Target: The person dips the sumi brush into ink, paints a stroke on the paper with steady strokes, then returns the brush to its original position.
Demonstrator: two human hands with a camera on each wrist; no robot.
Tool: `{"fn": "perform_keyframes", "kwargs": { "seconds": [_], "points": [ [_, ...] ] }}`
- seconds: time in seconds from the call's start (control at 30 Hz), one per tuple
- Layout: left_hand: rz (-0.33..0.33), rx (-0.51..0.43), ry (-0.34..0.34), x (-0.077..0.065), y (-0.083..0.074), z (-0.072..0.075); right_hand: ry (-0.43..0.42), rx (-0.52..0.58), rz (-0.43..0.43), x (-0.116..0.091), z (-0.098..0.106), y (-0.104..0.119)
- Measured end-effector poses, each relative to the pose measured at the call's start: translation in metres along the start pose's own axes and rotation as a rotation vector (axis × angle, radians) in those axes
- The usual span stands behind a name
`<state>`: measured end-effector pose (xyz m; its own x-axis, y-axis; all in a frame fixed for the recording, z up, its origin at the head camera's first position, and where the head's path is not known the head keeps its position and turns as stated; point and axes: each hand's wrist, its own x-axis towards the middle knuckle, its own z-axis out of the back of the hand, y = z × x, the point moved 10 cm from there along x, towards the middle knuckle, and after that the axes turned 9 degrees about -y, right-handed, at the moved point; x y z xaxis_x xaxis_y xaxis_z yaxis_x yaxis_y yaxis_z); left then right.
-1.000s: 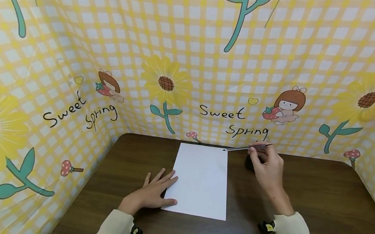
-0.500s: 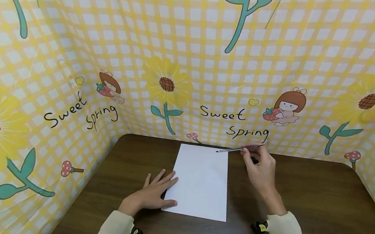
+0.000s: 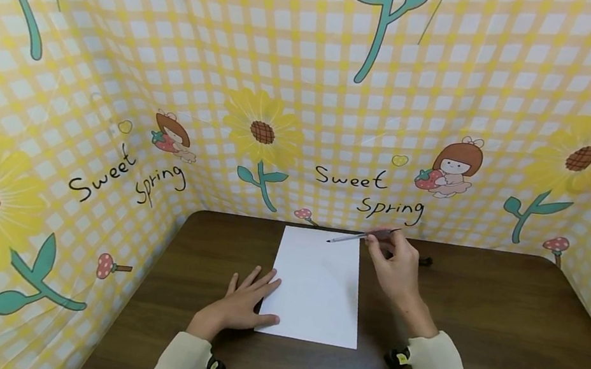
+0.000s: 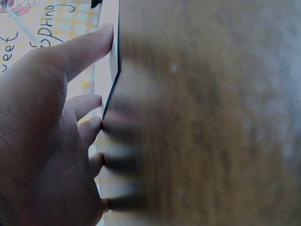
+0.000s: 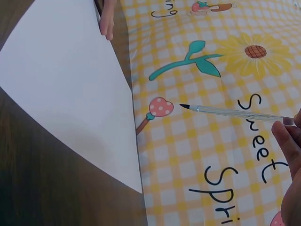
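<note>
A white sheet of paper (image 3: 313, 290) lies flat on the table. My left hand (image 3: 235, 310) rests on its left edge, fingers spread straight, the thumb and fingertips on the paper. My right hand (image 3: 397, 275) pinches a slim paintbrush (image 3: 349, 238) with a clear handle and a dark pointed tip. In the head view the tip appears over the paper's upper part. Seen from the right wrist, the brush (image 5: 235, 113) is held raised, its bristles apart from the sheet (image 5: 70, 89). The left wrist view shows the thumb (image 4: 89, 49) on the paper's edge.
The dark brown wooden table (image 3: 481, 330) ends at a yellow checked cloth (image 3: 300, 82) with printed flowers and lettering, hung behind and at both sides. A small black object (image 3: 425, 261), partly hidden, sits behind my right hand.
My right hand has moved left with the paintbrush, carrying its tip from the paper's top right corner further over the sheet. More of the black object's right end shows. My left hand stays still.
</note>
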<state>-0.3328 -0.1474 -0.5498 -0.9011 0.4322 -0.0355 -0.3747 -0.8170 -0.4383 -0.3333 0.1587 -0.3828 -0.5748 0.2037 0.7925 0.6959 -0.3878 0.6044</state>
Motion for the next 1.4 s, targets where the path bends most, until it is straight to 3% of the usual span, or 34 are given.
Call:
{"fn": "perform_keyframes", "kwargs": {
  "seconds": [0.7,1.4],
  "points": [
    [0.005,0.005,0.0,-0.001,0.001,-0.002,0.094,0.032,0.007,-0.019,-0.034,0.0],
    [0.015,0.009,-0.003,0.001,0.001,-0.001,0.131,0.072,-0.069,-0.031,-0.049,-0.006]
  ]
}}
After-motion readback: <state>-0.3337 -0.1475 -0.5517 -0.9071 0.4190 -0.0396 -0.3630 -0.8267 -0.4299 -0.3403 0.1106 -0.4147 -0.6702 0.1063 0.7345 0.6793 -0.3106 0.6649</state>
